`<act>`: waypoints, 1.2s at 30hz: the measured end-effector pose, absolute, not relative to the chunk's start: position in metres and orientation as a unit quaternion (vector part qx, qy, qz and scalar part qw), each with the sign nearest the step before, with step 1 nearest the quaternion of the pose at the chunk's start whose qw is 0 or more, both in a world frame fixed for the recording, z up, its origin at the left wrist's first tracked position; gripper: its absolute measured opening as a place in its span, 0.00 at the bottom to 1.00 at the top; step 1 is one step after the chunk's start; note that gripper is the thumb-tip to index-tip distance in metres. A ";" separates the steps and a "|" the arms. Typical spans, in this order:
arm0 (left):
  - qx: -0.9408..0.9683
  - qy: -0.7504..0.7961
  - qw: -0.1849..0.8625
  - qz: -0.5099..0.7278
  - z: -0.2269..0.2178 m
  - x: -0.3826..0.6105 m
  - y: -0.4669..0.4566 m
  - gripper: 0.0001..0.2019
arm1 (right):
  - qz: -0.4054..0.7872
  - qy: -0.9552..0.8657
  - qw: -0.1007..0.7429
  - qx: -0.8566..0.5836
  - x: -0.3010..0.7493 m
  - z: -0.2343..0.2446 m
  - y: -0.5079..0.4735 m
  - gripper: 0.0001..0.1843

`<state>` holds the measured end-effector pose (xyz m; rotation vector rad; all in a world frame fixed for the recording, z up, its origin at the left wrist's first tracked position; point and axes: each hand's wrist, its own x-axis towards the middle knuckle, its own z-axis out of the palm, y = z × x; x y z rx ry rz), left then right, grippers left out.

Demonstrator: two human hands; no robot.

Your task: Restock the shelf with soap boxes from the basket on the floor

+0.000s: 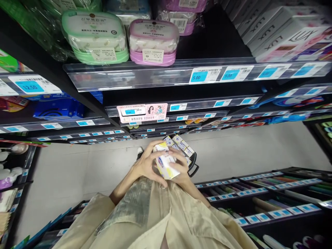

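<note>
Close to my body, both hands grip a white and yellow box (166,165) with blue print, which looks like a soap box. My left hand (147,162) wraps its left side, thumb underneath and fingers over the top. From the right, my right hand (180,164) closes round it, fingers lying across the front. Just beyond and below the hands, on the floor, a dark container with a black handle (193,165) holds several similar white and yellow boxes (183,144); my hands hide part of it.
Ahead, a shelf edge with price tags (166,76) carries a green soap case (95,38), a pink soap case (153,42) and LUX boxes (290,33). A pink sign (144,113) hangs lower. Shelving (259,204) stands behind at right; grey floor (243,148) lies between.
</note>
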<state>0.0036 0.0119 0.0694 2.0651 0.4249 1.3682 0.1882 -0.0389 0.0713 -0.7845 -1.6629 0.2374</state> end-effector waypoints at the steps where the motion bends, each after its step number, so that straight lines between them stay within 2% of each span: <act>1: 0.777 0.165 0.314 0.521 0.070 0.003 0.014 0.66 | 0.129 -0.687 0.613 -0.367 0.186 0.069 -0.040 0.32; 4: 0.766 0.196 0.306 0.531 0.070 -0.002 0.018 0.58 | 0.242 -0.603 0.620 -0.439 0.182 0.068 -0.043 0.43; 9: 0.764 0.243 0.250 0.543 0.072 -0.007 0.019 0.44 | 0.435 -0.489 0.607 -0.451 0.179 0.070 -0.039 0.49; 14: 0.762 0.258 0.209 0.556 0.069 -0.006 0.019 0.40 | 0.527 -0.420 0.593 -0.441 0.177 0.073 -0.036 0.53; 28: 0.752 0.284 0.198 0.561 0.059 -0.006 0.019 0.40 | 0.546 -0.388 0.605 -0.430 0.173 0.066 -0.035 0.54; 31: 0.730 0.322 0.230 0.557 0.058 -0.006 0.013 0.44 | 0.549 -0.413 0.585 -0.431 0.178 0.068 -0.040 0.49; 36: 0.672 0.336 0.338 0.567 0.044 -0.003 0.008 0.45 | 0.537 -0.490 0.488 -0.484 0.202 0.057 -0.032 0.39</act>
